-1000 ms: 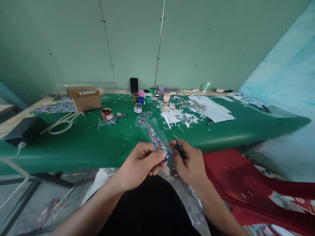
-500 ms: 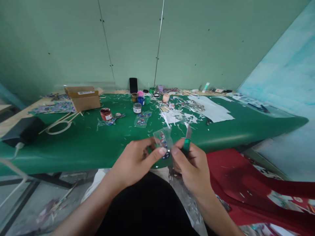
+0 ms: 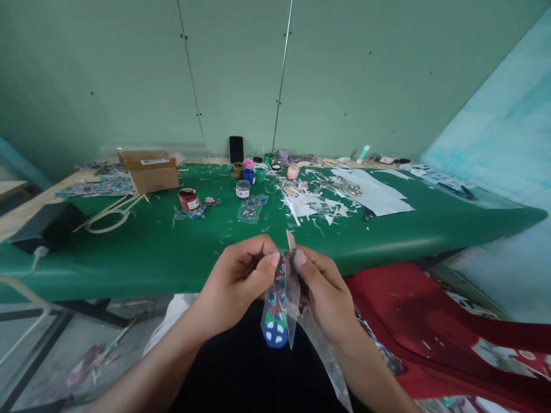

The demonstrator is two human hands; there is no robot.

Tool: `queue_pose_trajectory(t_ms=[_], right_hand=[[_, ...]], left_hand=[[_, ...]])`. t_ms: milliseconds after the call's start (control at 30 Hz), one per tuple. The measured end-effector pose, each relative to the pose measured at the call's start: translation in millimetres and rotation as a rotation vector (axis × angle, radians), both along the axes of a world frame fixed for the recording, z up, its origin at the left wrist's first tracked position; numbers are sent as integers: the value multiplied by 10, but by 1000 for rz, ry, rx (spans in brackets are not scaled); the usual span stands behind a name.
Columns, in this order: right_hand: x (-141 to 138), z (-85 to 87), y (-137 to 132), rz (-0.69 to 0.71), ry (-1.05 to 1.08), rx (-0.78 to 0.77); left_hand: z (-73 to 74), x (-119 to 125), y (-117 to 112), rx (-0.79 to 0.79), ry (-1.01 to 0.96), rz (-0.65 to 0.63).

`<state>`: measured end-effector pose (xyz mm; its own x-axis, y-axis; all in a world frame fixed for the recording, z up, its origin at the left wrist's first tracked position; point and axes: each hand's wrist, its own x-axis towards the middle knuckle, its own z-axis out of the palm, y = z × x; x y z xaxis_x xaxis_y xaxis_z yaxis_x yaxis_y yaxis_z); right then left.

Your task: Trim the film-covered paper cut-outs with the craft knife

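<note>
Over my lap, my left hand (image 3: 247,281) pinches the top of a painted plastic piece (image 3: 275,304). The piece is a clear strip with red, green and blue patches and a blue round end with white spots, hanging downward. My right hand (image 3: 325,284) is closed around a knife, its blade (image 3: 291,240) pointing up beside the plastic's edge; the handle is hidden in the fingers. The right thumb presses near the blade, against a clear flap (image 3: 293,298) at the strip's right side. A longer clear plastic offcut (image 3: 325,355) hangs below the right hand.
Paint jars (image 3: 243,189) and a red jar (image 3: 188,199) stand on the green table (image 3: 206,229). White scraps (image 3: 310,205), a paper sheet (image 3: 379,195), a cardboard box (image 3: 150,172) and a black adapter (image 3: 47,226) lie around. A red chair (image 3: 400,321) is at right.
The painted piece has turned to hang downward, its blue end lower. My right hand has moved left and turned the knife, bringing the blade close against the plastic; the green handle no longer shows.
</note>
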<state>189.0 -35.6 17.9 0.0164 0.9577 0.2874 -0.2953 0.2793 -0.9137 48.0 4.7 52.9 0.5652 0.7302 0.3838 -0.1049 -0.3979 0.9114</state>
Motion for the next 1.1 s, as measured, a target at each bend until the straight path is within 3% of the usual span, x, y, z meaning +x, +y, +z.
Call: queue_pose_trajectory(t_ms=[167,600,767,1100], right_hand=[[-24,1,-4,132,15,-31],[55,-31,9,282,31,39],[94,-92,24,290,-24,81],[77,-53,-26,254,-82,104]], left_hand=[[-33,-13,13,-137,-14,-113],[-127,-47,11,-291,-65,-171],[-120,-45,7,-302,-65,-177],[-58,-15,-55,-276,-100,-172]])
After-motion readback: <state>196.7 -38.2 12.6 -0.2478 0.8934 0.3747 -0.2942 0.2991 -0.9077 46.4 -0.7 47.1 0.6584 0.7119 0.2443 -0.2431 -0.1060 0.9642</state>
